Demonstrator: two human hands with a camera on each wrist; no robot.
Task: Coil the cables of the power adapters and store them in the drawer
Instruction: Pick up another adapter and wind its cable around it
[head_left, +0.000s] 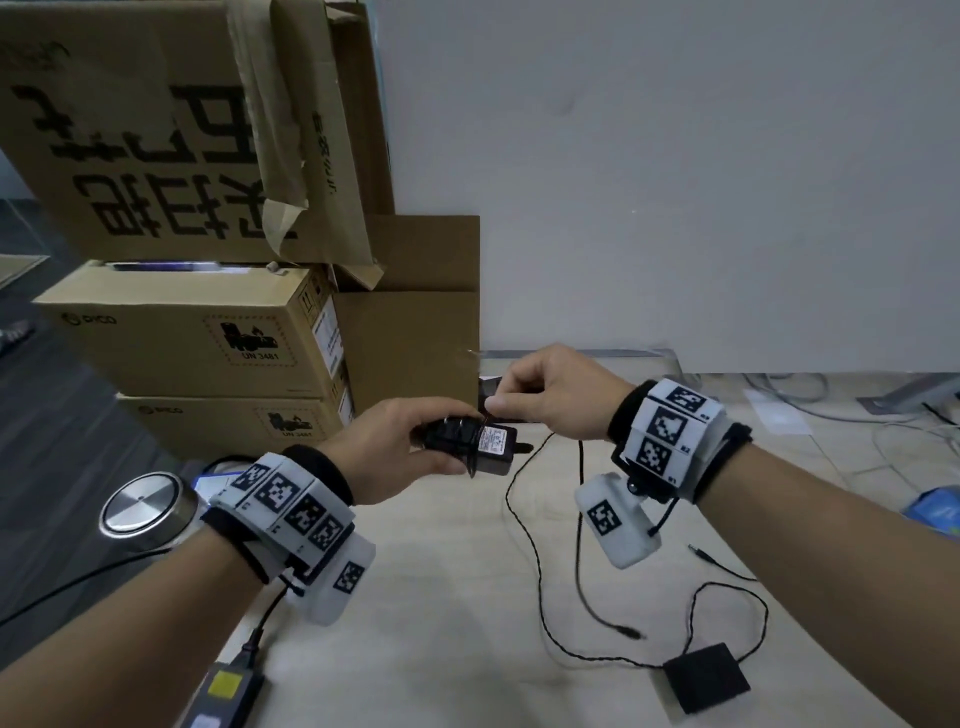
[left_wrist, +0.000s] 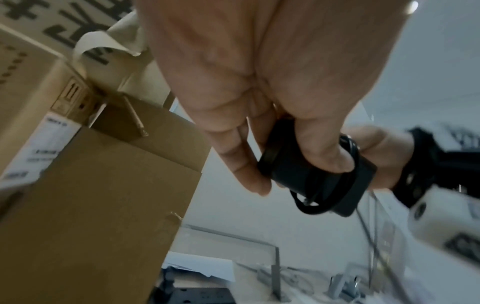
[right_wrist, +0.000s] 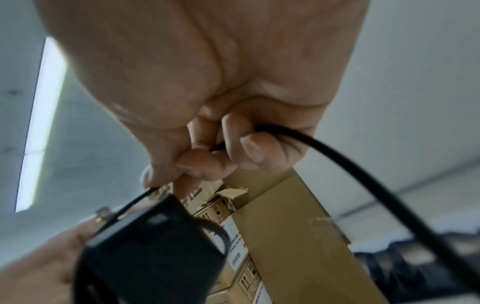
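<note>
So the adapter (head_left: 470, 446) is up in the air over the worktop (head_left: 441, 597), held in my left hand (head_left: 387, 447), fingers (left_wrist: 249, 172) and thumb curled round the black brick with a few turns of cable (head_left: 581, 519) already lying around it. My right hand (head_left: 550, 392) is just beside it, fingers (right_wrist: 249, 150) pinching the cable right where it meets the brick, the slack dropping down to the worktop with the plug end lying loose there. I'd say the brick is light and hard, a bit slick, so hold it by the flat sides; the cable is thin and springy and will likely want to unwind, so pinch it close to the wrap. A second adapter (head_left: 706, 676) sits on the worktop near me, cable uncoiled. Boxes (head_left: 182, 338) are stacked to the left. Can't see the drawer anywhere.
</note>
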